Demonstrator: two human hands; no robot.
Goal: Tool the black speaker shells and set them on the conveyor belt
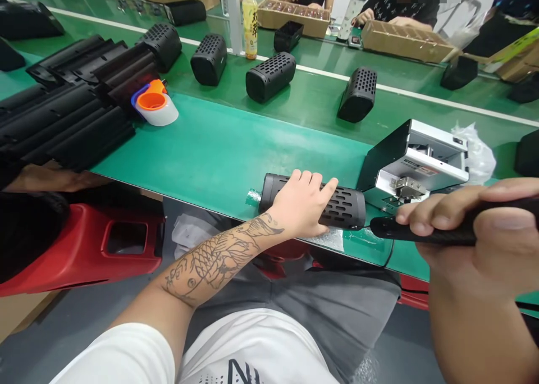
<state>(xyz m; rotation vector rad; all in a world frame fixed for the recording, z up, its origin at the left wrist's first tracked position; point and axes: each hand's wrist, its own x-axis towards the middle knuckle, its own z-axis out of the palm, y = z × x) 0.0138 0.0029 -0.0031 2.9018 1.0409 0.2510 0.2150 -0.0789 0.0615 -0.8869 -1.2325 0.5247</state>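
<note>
A black perforated housing (343, 205) lies on its side near the front edge of the green table (202, 154). My left hand (301, 203) is wrapped over its top and holds it. At the right, my right hand (471, 221) grips a black electric screwdriver (389, 228), held roughly level, with its tip at the housing's right end. Just behind the screwdriver stands a silver and black screw feeder (421, 165).
Black casings (67, 109) are piled at the left beside a tape roll (156, 108). Similar housings (270, 76) stand on the belt (311, 100) behind, near a yellow bottle (250, 24). People sit across, with cardboard boxes (406, 42). Another person's arm (50, 177) is at the left.
</note>
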